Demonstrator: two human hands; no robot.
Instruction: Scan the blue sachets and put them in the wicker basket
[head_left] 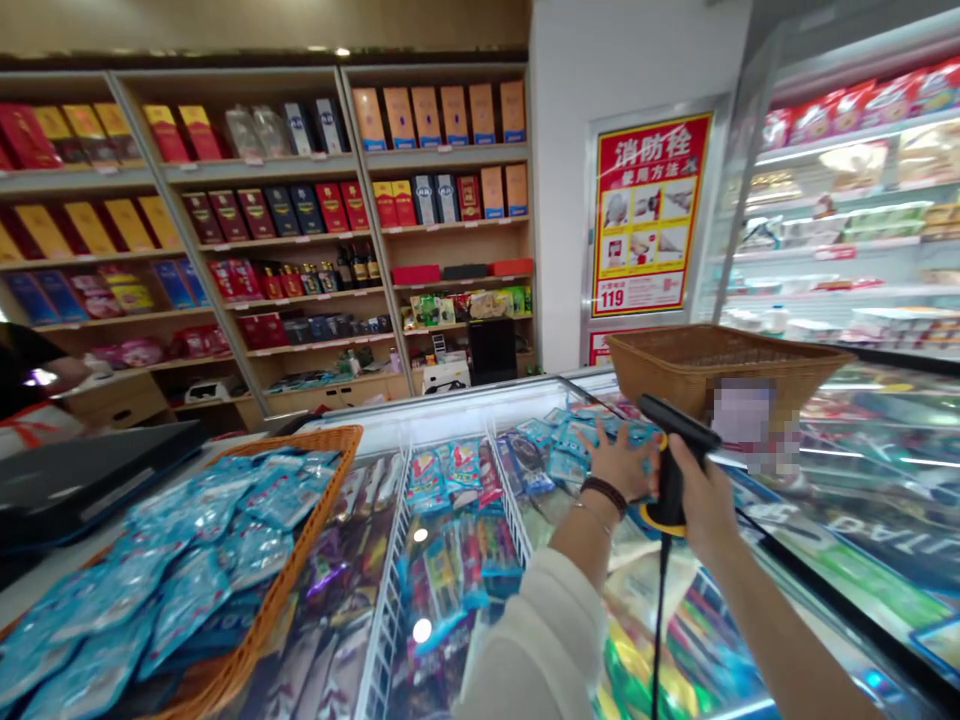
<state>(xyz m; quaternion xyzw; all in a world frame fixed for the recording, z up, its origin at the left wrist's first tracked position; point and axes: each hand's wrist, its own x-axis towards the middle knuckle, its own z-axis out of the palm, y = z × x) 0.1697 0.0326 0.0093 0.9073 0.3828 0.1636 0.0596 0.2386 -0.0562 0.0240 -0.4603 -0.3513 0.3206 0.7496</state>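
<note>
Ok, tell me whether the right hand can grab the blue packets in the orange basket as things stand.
Probably not: the right hand is wrapped around a black scanner, and the left arm lies between it and the blue packets. It would likely need freeing first.

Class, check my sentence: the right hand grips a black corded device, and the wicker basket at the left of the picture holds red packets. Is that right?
Not quite: the packets in the wicker basket are blue, not red, as the head view shows. The right hand does grip the black corded device.
</note>
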